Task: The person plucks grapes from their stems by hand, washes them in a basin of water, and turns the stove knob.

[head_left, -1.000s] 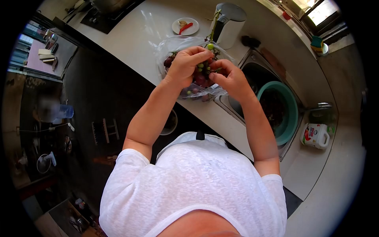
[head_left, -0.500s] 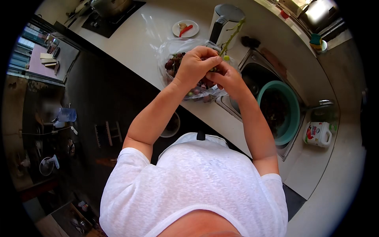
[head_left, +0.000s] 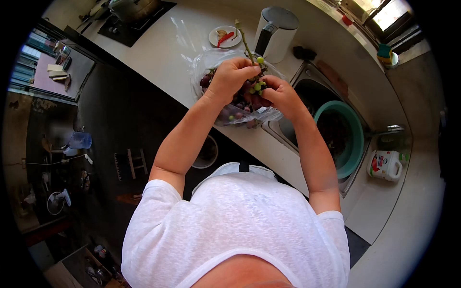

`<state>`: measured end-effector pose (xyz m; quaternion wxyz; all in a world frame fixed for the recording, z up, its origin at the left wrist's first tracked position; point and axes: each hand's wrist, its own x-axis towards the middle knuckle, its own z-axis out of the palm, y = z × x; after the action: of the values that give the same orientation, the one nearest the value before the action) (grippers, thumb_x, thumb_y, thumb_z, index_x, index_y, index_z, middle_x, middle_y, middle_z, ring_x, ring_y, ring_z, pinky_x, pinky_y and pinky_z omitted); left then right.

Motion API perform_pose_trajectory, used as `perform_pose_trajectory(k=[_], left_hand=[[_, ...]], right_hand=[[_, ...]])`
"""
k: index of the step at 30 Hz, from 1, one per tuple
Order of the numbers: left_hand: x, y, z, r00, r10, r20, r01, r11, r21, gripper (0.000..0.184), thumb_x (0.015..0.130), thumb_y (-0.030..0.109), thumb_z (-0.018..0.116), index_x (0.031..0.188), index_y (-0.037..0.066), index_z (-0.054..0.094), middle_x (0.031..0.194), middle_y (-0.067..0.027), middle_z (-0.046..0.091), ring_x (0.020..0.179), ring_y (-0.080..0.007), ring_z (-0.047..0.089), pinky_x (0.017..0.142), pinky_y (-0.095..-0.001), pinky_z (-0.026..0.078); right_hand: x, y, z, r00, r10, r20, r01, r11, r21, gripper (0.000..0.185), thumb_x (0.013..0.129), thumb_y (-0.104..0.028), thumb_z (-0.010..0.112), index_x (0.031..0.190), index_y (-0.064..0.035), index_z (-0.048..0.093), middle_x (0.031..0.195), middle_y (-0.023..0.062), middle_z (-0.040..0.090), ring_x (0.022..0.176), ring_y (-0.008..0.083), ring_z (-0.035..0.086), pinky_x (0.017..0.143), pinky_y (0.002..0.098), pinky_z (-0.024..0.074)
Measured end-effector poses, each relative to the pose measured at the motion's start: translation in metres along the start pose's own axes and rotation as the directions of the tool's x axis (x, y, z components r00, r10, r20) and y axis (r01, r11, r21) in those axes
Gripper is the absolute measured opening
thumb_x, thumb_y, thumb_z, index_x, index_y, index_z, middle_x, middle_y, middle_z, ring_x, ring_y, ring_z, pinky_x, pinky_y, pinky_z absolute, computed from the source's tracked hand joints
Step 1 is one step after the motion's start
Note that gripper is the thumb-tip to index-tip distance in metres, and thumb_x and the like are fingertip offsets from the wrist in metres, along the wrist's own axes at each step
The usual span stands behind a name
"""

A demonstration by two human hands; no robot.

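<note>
My left hand is closed around the stem of a bunch of grapes. The bare green stalk sticks up past my fingers, and a few small green grapes show among dark red ones. At the right side of the bunch, my right hand has its thumb and fingers pinched on a dark grape; the fingertips are partly hidden. Beneath both hands lies a clear plastic bag with more dark red grapes inside, its mouth spread on the counter.
A small white plate holds a red chili and garlic. Behind the bag stands a white kettle. To the right, a teal basin sits in the sink, near a white jug. A pot rests on the stove.
The stalk has swung from leaning right to leaning left. My hands have moved apart a little, so the green and red grapes between them now show.
</note>
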<state>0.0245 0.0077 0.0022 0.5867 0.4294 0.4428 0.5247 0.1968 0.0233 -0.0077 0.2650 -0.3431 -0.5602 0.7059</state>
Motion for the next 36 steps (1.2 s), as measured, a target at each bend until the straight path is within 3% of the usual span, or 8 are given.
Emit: perform_pose_trajectory(k=[3, 10, 12, 15, 28, 31, 34, 36], left_hand=[[0.002, -0.001, -0.001, 0.998, -0.002, -0.060, 0.002, 1.000, 0.009, 0.015, 0.076, 0.014, 0.063, 0.078, 0.000, 0.061, 0.070, 0.0003, 0.055, 0.060, -0.0048, 0.047, 0.051, -0.0198, 0.037], [-0.006, 0.000, 0.003, 0.984, 0.167, -0.061, -0.162, 0.983, 0.081, 0.015, 0.074, 0.015, 0.064, 0.077, 0.001, 0.059, 0.075, -0.0029, 0.058, 0.067, -0.0086, 0.053, 0.058, -0.0220, 0.042], [-0.012, 0.000, 0.001, 0.868, 0.493, 0.057, -0.466, 0.769, 0.437, 0.011, 0.075, 0.008, 0.064, 0.083, 0.000, 0.060, 0.094, -0.0070, 0.059, 0.084, -0.0120, 0.057, 0.072, -0.0251, 0.045], [-0.013, -0.007, -0.004, 0.803, 0.583, 0.129, -0.556, 0.652, 0.515, 0.009, 0.073, 0.006, 0.063, 0.079, 0.001, 0.060, 0.100, -0.0096, 0.058, 0.085, -0.0168, 0.058, 0.074, -0.0271, 0.045], [-0.007, -0.004, -0.021, 0.882, 0.471, 0.004, -0.462, 0.865, 0.196, 0.004, 0.076, 0.003, 0.062, 0.079, 0.002, 0.062, 0.101, -0.0090, 0.056, 0.093, -0.0181, 0.054, 0.077, -0.0270, 0.044], [-0.013, 0.002, -0.015, 0.848, 0.520, 0.101, -0.521, 0.786, 0.333, 0.005, 0.076, 0.004, 0.062, 0.080, 0.002, 0.063, 0.100, -0.0091, 0.056, 0.095, -0.0182, 0.053, 0.079, -0.0274, 0.044], [-0.011, -0.004, -0.017, 0.756, 0.626, 0.190, -0.622, 0.598, 0.505, 0.008, 0.072, 0.002, 0.063, 0.080, 0.003, 0.063, 0.100, -0.0084, 0.057, 0.096, -0.0207, 0.053, 0.082, -0.0290, 0.043], [-0.011, -0.003, -0.015, 0.704, 0.661, 0.259, -0.671, 0.502, 0.546, 0.010, 0.070, 0.000, 0.063, 0.079, 0.003, 0.063, 0.100, -0.0078, 0.057, 0.096, -0.0223, 0.053, 0.083, -0.0298, 0.042]], right_hand=[[0.004, 0.005, -0.002, 1.000, -0.002, -0.025, 0.002, 1.000, 0.003, 0.019, 0.075, -0.006, 0.051, 0.092, -0.0012, 0.057, 0.076, -0.0007, 0.055, 0.064, 0.0060, 0.050, 0.056, 0.0197, 0.0412], [0.016, 0.015, -0.002, 0.988, -0.101, -0.115, 0.106, 0.994, 0.037, 0.014, 0.077, -0.006, 0.051, 0.088, -0.0020, 0.056, 0.075, -0.0011, 0.055, 0.062, 0.0046, 0.050, 0.055, 0.0182, 0.0407], [0.017, 0.013, 0.001, 0.978, -0.113, -0.178, 0.136, 0.982, 0.128, 0.011, 0.077, -0.006, 0.050, 0.086, -0.0024, 0.056, 0.074, -0.0010, 0.055, 0.062, 0.0043, 0.050, 0.055, 0.0181, 0.0415], [0.017, 0.013, 0.000, 0.976, -0.121, -0.179, 0.143, 0.983, 0.118, 0.010, 0.078, -0.005, 0.050, 0.085, -0.0023, 0.056, 0.074, -0.0007, 0.055, 0.062, 0.0045, 0.050, 0.056, 0.0179, 0.0424], [0.020, 0.012, -0.001, 0.996, -0.046, -0.075, 0.063, 0.969, 0.239, 0.010, 0.079, -0.009, 0.053, 0.088, -0.0059, 0.057, 0.073, -0.0013, 0.055, 0.057, 0.0037, 0.050, 0.048, 0.0166, 0.0407], [0.020, 0.007, 0.001, 0.996, -0.012, -0.084, 0.041, 0.937, 0.348, 0.011, 0.079, -0.009, 0.053, 0.089, -0.0066, 0.057, 0.074, -0.0008, 0.056, 0.055, 0.0039, 0.051, 0.047, 0.0169, 0.0406], [0.024, 0.013, 0.001, 0.994, -0.001, -0.110, 0.035, 0.950, 0.310, 0.011, 0.078, -0.009, 0.053, 0.088, -0.0061, 0.058, 0.074, -0.0012, 0.056, 0.059, 0.0029, 0.050, 0.050, 0.0166, 0.0403], [0.032, 0.024, 0.000, 0.958, -0.220, -0.184, 0.213, 0.975, -0.057, 0.012, 0.078, -0.009, 0.053, 0.087, -0.0053, 0.059, 0.073, -0.0022, 0.054, 0.062, 0.0017, 0.048, 0.053, 0.0164, 0.0392]])
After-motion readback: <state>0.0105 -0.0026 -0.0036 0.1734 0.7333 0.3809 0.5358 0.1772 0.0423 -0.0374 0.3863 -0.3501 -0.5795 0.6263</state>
